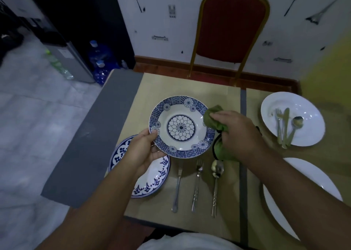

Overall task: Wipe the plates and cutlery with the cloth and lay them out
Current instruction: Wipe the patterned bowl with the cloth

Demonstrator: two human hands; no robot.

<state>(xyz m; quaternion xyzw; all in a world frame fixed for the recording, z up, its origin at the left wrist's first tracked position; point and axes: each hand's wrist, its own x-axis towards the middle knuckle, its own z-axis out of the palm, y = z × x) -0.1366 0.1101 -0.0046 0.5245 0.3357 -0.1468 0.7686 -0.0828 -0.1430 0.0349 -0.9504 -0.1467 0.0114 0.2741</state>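
Observation:
My left hand grips the near-left rim of a blue-and-white patterned deep plate, held tilted above the table. My right hand holds a green cloth bunched against the plate's right rim. Under my left forearm lies a second blue-patterned plate flat on the table. A knife, a fork and a spoon lie side by side in front of me, handles toward me.
At the right a white plate carries a fork, knife and spoon. Another white plate lies near right, partly under my arm. A red chair stands beyond the tan table. Water bottles stand on the floor at left.

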